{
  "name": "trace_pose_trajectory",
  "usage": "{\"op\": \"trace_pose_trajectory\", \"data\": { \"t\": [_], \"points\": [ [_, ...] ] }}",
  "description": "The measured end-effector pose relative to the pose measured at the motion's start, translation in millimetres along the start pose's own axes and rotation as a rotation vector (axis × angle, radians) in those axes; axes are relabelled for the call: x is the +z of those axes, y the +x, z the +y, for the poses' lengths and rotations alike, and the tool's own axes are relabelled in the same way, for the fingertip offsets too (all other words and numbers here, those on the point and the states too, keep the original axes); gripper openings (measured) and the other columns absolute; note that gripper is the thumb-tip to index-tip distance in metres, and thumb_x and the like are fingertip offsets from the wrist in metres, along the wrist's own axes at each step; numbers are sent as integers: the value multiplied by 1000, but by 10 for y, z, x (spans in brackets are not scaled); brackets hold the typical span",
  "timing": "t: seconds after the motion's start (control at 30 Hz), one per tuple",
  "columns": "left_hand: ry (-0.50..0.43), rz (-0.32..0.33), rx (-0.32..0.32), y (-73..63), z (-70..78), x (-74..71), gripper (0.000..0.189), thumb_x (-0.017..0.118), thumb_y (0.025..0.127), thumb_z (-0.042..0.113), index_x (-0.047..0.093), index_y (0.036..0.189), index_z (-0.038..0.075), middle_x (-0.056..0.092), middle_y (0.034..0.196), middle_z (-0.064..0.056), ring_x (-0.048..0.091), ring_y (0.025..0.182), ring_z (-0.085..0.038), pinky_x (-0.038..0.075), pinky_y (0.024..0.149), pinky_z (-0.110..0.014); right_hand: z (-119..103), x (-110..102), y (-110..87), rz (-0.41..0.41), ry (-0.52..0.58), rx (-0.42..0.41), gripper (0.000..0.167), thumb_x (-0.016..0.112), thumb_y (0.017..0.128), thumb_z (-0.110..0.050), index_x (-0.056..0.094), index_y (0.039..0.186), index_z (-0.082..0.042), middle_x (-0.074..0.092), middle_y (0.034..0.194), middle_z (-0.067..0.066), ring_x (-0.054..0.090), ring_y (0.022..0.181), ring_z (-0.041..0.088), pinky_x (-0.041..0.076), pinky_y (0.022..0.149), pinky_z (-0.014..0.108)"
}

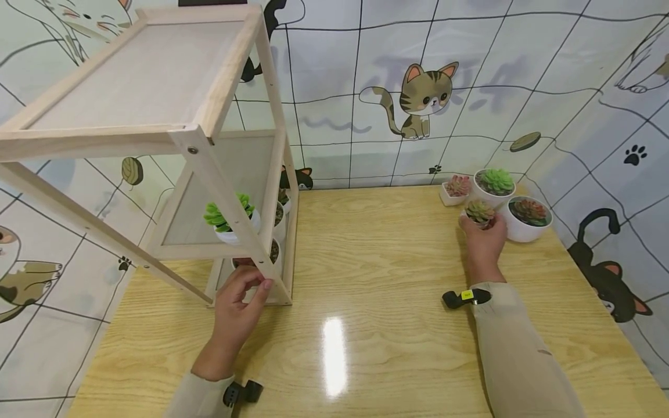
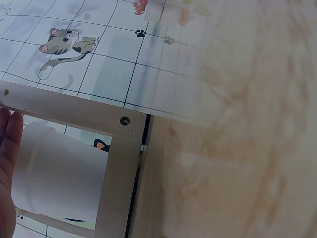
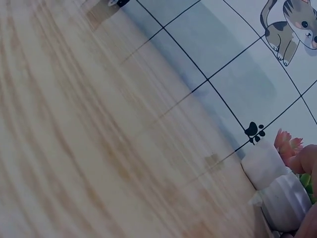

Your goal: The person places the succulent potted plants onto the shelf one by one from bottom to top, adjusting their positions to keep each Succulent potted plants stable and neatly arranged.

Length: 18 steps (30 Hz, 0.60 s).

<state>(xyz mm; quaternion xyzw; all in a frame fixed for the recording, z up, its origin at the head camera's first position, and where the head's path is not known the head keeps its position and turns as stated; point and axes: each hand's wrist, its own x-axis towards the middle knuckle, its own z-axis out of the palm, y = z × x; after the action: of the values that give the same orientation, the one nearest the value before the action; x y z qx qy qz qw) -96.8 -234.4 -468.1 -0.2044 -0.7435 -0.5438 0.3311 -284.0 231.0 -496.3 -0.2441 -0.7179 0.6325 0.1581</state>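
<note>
Beige sleeves (image 1: 522, 354) lie nearest. The left hand (image 1: 235, 305) is at the wooden rack's front post (image 1: 239, 223) — whether it grips anything, I cannot tell. Farther off, the right hand (image 1: 485, 247) pinches a small succulent's pot (image 1: 479, 213) — red, pink and green potted succulents (image 1: 529, 217) cluster around it.

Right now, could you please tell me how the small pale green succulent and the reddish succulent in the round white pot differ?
The small pale green succulent is in the right grip, while the reddish succulent stands on the wooden table. The pale one is narrower than the reddish one. Both are potted.
</note>
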Motion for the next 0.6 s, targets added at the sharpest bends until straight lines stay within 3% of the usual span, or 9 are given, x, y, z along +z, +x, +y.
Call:
{"op": "trace_pose_trajectory", "data": {
  "t": [0.23, 0.4, 0.6],
  "points": [
    [-6, -4, 5, -2, -6, -1, 23, 72, 99, 13, 69, 99, -10, 67, 95, -11, 64, 97, -3, 56, 87, -10, 45, 8, 25, 5, -88, -57, 59, 76, 92, -20, 56, 146, -11, 56, 149, 7, 51, 136, 14, 39, 119, 27],
    [-8, 0, 2, -6, -3, 2, 9, 72, 95, -2, 70, 100, -8, 68, 98, -6, 64, 100, -2, 56, 88, -11, 82, 2, 53, -9, -126, -59, 61, 76, 93, -21, 53, 150, -14, 53, 154, 7, 49, 140, 14, 38, 122, 29],
    [-13, 4, -3, -9, 4, -1, 11, 72, 90, -11, 70, 101, -8, 69, 102, 0, 64, 102, -2, 57, 90, -12, 105, 24, 92, 3, -141, -79, 61, 77, 92, -20, 54, 148, -12, 55, 151, 8, 51, 138, 15, 41, 120, 29]
  ]
}}
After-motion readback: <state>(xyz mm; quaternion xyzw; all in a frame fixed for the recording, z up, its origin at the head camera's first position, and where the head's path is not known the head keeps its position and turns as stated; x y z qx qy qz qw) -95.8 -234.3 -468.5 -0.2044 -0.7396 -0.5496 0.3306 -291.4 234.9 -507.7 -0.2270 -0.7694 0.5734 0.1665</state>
